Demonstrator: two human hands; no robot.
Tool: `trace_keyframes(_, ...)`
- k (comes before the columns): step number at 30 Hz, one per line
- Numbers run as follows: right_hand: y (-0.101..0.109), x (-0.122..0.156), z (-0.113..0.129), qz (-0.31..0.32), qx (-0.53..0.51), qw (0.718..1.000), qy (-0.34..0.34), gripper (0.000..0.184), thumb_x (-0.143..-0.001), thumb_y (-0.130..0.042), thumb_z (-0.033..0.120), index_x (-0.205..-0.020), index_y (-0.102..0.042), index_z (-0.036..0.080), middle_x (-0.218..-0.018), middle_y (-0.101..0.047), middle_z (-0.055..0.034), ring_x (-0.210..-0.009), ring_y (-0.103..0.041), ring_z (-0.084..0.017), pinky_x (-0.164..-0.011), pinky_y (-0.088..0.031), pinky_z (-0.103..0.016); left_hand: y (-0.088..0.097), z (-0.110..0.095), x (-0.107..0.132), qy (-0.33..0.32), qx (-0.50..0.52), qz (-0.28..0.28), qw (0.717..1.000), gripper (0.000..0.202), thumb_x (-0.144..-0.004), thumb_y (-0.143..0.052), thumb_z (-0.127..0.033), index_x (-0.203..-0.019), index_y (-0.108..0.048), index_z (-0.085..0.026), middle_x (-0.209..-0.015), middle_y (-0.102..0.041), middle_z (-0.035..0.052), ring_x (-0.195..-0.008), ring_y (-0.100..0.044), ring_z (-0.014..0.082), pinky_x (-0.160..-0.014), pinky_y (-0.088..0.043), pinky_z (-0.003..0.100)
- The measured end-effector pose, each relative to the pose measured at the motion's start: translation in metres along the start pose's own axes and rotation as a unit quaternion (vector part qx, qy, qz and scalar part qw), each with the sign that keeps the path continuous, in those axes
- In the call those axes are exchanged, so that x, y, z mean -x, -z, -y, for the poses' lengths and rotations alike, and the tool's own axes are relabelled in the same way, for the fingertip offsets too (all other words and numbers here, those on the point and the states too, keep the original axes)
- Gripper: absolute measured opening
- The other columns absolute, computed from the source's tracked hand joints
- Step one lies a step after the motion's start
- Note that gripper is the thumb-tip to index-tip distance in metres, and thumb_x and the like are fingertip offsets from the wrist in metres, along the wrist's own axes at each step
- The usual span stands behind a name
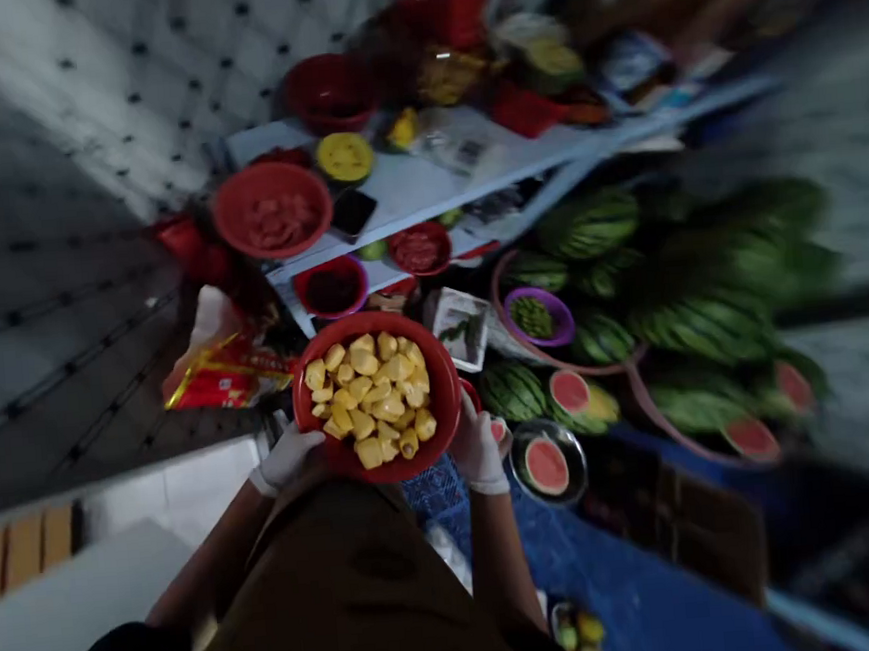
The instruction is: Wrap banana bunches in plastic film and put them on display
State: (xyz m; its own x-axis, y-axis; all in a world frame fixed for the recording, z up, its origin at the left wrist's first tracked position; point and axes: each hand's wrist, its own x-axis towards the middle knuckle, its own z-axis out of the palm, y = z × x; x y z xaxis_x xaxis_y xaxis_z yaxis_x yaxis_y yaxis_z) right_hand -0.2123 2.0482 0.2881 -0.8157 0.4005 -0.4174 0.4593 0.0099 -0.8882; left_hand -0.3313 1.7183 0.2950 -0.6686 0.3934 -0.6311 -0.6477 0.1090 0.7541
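Observation:
A red basin (448, 359) filled with peeled yellow chunks (375, 390), whose exact kind I cannot make out, is held level in front of my body. My left hand (290, 457), in a white glove, grips the basin's left side. On the opposite side, my right hand (480, 450), also in a white glove, closes on the rim. The fingers of both hands are partly hidden by the basin. Just beyond the basin is a small purple-rimmed bowl (332, 287) with dark contents. A white foam box (462, 329) with something green in it stands near its right edge.
A pale blue shelf (409, 192) carries a larger red bowl (273, 210) of pinkish pieces and a cut yellow melon (345, 157). To the right lie several watermelons (592, 223). A halved watermelon (547, 465) rests in a metal bowl. Red packaging (228, 374) is at left.

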Motion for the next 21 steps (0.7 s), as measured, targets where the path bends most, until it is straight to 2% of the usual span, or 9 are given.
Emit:
trace_keyframes(2,-0.018,-0.028,0.001,0.1,-0.003,0.995,-0.028,0.102,-0.1,-0.015,0.085,-0.164,-0.053,0.014,-0.149,-0.069,-0.0226,-0.141,-0.066,-0.038,-0.102,-0.063,-0.05,-0.007,0.023,0.041,0.001,0.086,-0.055,0.995,0.057,-0.067,-0.08,-0.03,-0.123,-0.076,-0.019,-0.129,-0.08,0.013,-0.129,-0.07,0.0451,-0.111,-0.057,0.057)
trace_keyframes(4,-0.038,-0.053,0.007,0.197,-0.041,0.977,-0.072,0.105,-0.097,-0.02,0.088,-0.151,-0.065,0.01,-0.136,-0.076,-0.0238,-0.134,-0.07,-0.04,-0.104,-0.063,-0.053,-0.022,0.04,0.071,0.0,0.164,-0.132,0.978,0.062,-0.064,-0.081,-0.028,-0.124,-0.075,-0.017,-0.128,-0.08,0.0141,-0.126,-0.071,0.0439,-0.111,-0.057,0.056)
trace_keyframes(6,-0.062,-0.076,0.021,0.276,-0.083,0.95,-0.122,0.09,-0.091,-0.048,0.085,-0.138,-0.073,0.013,-0.126,-0.081,-0.0192,-0.132,-0.072,-0.039,-0.111,-0.061,-0.054,-0.035,0.052,0.093,-0.022,0.226,-0.213,0.95,0.063,-0.062,-0.081,-0.026,-0.124,-0.073,-0.017,-0.126,-0.08,0.0139,-0.122,-0.072,0.0416,-0.108,-0.058,0.055)
trace_keyframes(7,-0.078,-0.084,0.031,0.311,-0.099,0.934,-0.144,0.081,-0.084,-0.062,0.079,-0.134,-0.076,0.016,-0.122,-0.083,-0.0158,-0.131,-0.072,-0.039,-0.113,-0.06,-0.054,-0.04,0.057,0.103,-0.041,0.249,-0.247,0.936,0.062,-0.062,-0.081,-0.026,-0.122,-0.073,-0.016,-0.125,-0.08,0.0137,-0.121,-0.073,0.0402,-0.108,-0.059,0.054)
trace_keyframes(10,-0.133,-0.091,0.062,0.406,-0.107,0.887,-0.194,0.07,-0.066,-0.084,0.057,-0.128,-0.078,0.025,-0.116,-0.086,-0.0062,-0.128,-0.075,-0.037,-0.114,-0.06,-0.055,-0.047,0.072,0.133,-0.1,0.275,-0.35,0.89,0.053,-0.065,-0.078,-0.026,-0.117,-0.074,-0.015,-0.121,-0.081,0.0133,-0.119,-0.073,0.037,-0.106,-0.06,0.052)
trace_keyframes(12,-0.172,-0.079,0.081,0.461,-0.09,0.857,-0.212,0.068,-0.061,-0.086,0.05,-0.125,-0.079,0.029,-0.118,-0.086,-0.0031,-0.128,-0.076,-0.036,-0.113,-0.06,-0.055,-0.046,0.082,0.156,-0.137,0.281,-0.417,0.853,0.055,-0.067,-0.079,-0.027,-0.12,-0.075,-0.015,-0.121,-0.082,0.0118,-0.12,-0.073,0.0366,-0.106,-0.061,0.051)
trace_keyframes(15,-0.224,-0.043,0.102,0.525,-0.054,0.823,-0.211,0.063,-0.063,-0.083,0.051,-0.122,-0.079,0.03,-0.125,-0.084,-0.0028,-0.132,-0.074,-0.036,-0.115,-0.059,-0.057,-0.041,0.1,0.194,-0.196,0.298,-0.499,0.79,0.067,-0.067,-0.087,-0.033,-0.131,-0.075,-0.019,-0.123,-0.083,0.0097,-0.128,-0.07,0.0387,-0.111,-0.059,0.05)
trace_keyframes(18,-0.269,0.005,0.114,0.546,-0.049,0.813,-0.196,0.063,-0.065,-0.081,0.051,-0.123,-0.078,0.028,-0.127,-0.083,-0.0038,-0.133,-0.073,-0.035,-0.119,-0.056,-0.054,-0.035,0.121,0.231,-0.211,0.343,-0.516,0.757,0.071,-0.075,-0.091,-0.055,-0.134,-0.076,-0.018,-0.128,-0.082,0.0123,-0.133,-0.069,0.0424,-0.114,-0.057,0.053)
trace_keyframes(21,-0.31,0.055,0.115,0.558,-0.073,0.803,-0.194,0.062,-0.073,-0.077,0.048,-0.13,-0.075,0.024,-0.129,-0.082,-0.004,-0.133,-0.072,-0.031,-0.122,-0.053,-0.046,-0.019,0.145,0.264,-0.227,0.406,-0.52,0.717,0.078,-0.088,-0.075,-0.078,-0.141,-0.074,-0.02,-0.139,-0.078,0.0141,-0.138,-0.067,0.0419,-0.116,-0.056,0.054)
